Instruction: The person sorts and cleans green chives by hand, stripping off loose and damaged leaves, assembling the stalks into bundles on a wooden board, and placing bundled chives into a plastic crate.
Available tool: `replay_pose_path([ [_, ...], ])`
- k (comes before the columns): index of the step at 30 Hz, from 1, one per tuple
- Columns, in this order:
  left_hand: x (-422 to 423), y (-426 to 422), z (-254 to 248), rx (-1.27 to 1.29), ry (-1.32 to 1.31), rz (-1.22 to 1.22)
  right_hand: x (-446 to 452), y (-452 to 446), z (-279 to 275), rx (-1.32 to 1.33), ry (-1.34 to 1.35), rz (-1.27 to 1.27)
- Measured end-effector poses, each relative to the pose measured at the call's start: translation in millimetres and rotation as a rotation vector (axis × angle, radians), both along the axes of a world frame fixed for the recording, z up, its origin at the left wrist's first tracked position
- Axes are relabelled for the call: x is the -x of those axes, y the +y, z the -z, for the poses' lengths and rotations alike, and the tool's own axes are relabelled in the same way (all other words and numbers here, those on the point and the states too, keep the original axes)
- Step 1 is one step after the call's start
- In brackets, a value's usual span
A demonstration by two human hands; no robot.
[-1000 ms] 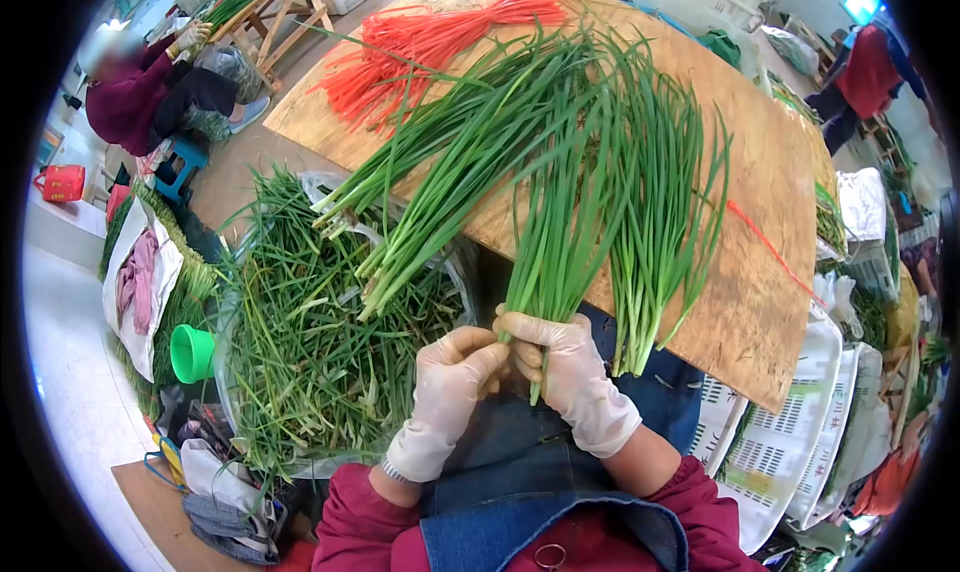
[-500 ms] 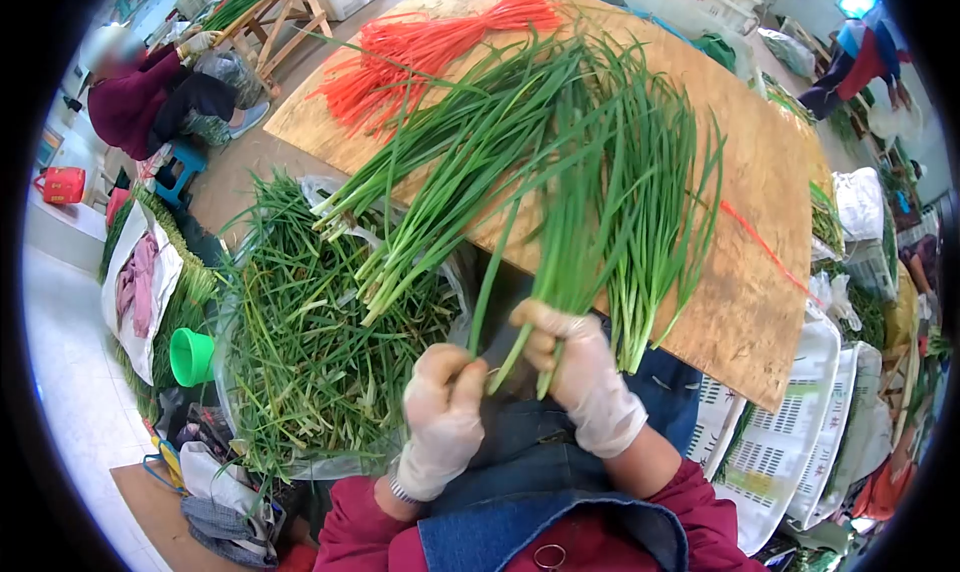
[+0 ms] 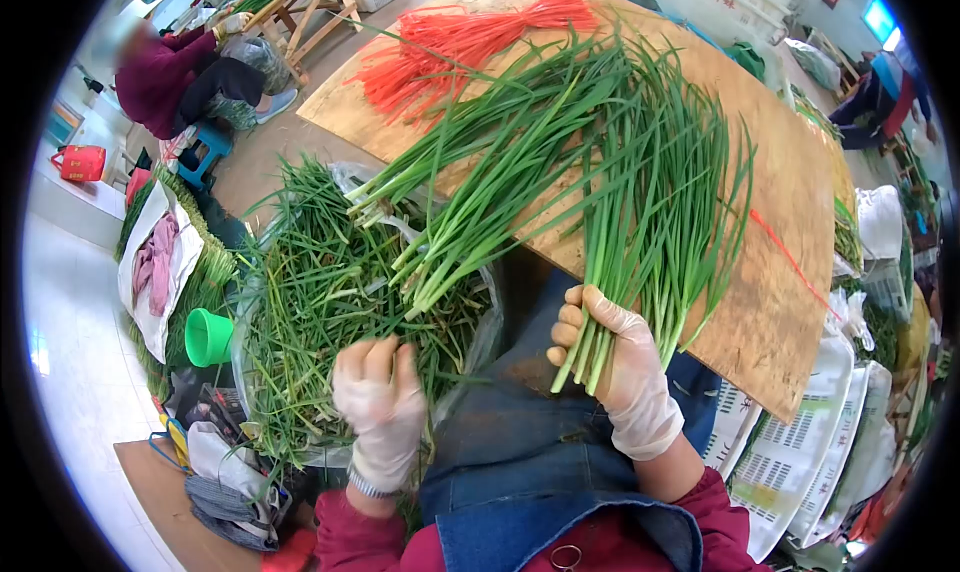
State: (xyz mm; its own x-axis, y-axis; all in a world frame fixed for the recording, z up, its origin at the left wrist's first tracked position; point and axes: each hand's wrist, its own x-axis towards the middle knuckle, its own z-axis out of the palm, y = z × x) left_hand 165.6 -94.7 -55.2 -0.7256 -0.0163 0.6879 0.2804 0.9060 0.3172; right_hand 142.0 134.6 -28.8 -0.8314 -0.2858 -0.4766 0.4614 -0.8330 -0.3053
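the left hand (image 3: 382, 397) had just come away from the bunch of green stems (image 3: 605, 247) and hung over the loose leaves (image 3: 330, 302) in the plastic bag (image 3: 491, 337), beyond the left part of the tabletop (image 3: 775, 322)'s near edge. that left the bunch to the right hand (image 3: 632, 362) alone, its grip clamped around the stems near their pale ends. those ends stuck out past the near edge, while the leafy tops rested on the tabletop. the left grip had its fingers bent; whether a leaf was between them could not be told. more stems (image 3: 480, 212) jutted over the near edge to the left, and red strips (image 3: 440, 52) lay along the far left edge.
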Motion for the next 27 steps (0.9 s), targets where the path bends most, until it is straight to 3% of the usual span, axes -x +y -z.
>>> replay_pose_path([
  [1, 13, 12, -9, 0.083, 0.039, 0.019, 1, 0, 6, 0.065, 0.01, -0.007],
  [4, 40, 30, -12, 0.26, -0.232, -0.041, -1, 0, 14, 0.117, 0.022, -0.036],
  [7, 43, 25, 11, -0.228, -0.308, 0.13, -1, -8, 16, -0.03, -0.014, -0.008],
  [8, 36, 31, 4, -0.527, -0.498, 0.114, -1, -13, 15, -0.133, -0.029, 0.009],
  [11, 13, 45, -9, -0.577, -0.577, 0.212, 6, -31, 8, -0.325, -0.046, 0.038],
  [13, 5, 59, -13, -0.278, -0.355, 0.311, 7, -37, 14, -0.362, 0.006, 0.024],
  [15, 0, 64, -12, -0.152, -0.384, 0.31, 8, -38, 10, -0.397, -0.016, 0.025],
  [19, 2, 45, -2, -0.396, -0.423, 0.304, 6, -19, 16, -0.39, -0.007, -0.031],
  [21, 1, 34, 1, -0.627, -0.524, 0.201, 5, -9, 24, -0.342, -0.016, -0.04],
  [22, 0, 27, 3, -0.887, -0.693, 0.138, 3, -5, 26, -0.263, 0.011, -0.03],
  [25, 5, 26, -23, -1.272, -0.91, 0.091, 2, -1, 30, -0.164, 0.026, -0.028],
  [27, 4, 25, -31, -1.338, -0.829, 0.213, 1, -1, 30, -0.163, 0.025, -0.026],
])
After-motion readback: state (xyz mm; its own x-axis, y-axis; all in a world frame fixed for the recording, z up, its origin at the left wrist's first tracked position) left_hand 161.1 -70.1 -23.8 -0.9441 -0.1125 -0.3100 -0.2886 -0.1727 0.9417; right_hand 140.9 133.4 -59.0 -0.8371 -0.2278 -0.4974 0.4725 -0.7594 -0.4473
